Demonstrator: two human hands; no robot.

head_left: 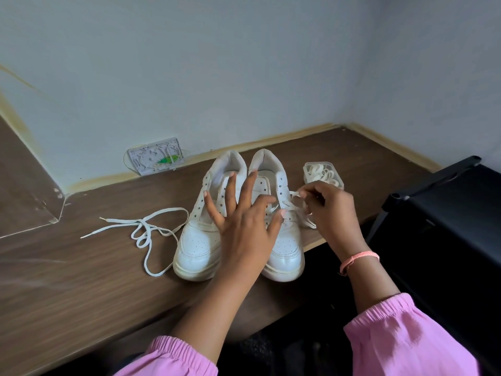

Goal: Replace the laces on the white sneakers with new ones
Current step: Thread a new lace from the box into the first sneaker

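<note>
Pair of white leather low-top sneakers: stood side by side near the middle of the brown wood-grain bench (pixel 67 280), toes toward the person, heels toward the pale wall.

Left-hand sneaker (pixel 198 240): eyelets bare, no lace threaded.

Right-hand sneaker (pixel 287 248): a white flat lace (pixel 295 210) ran through its eyelets and trailed off its right side toward the bench edge.

Left hand (pixel 244 221): lay over the gap between the two shoes with fingers spread straight and wide; its grip was open and held nothing. The thumb tip was at the laced part of the right-hand sneaker.

Right hand (pixel 329 210): fingers curled, its grip pinching the white flat lace just beside the right-hand sneaker's upper eyelets. A thin pink band (pixel 357 260) circled the wrist. Both forearms ended in pink gathered sleeves (pixel 406 340).

Loose white shoelace (pixel 143 232): lay in slack loops on the bench, left of the left-hand sneaker, its near loop close to that shoe's sole.

Small clear plastic tub (pixel 324 176): stood lidless on the bench behind the right hand, just right of the right-hand sneaker's heel. It held coiled white laces, how many could not be told.

White patterned wall plate (pixel 156 157): fixed low on the wall behind the shoes, with a green piece at its centre.

Black frame of furniture (pixel 439 202): stood at the right end of the bench.
</note>
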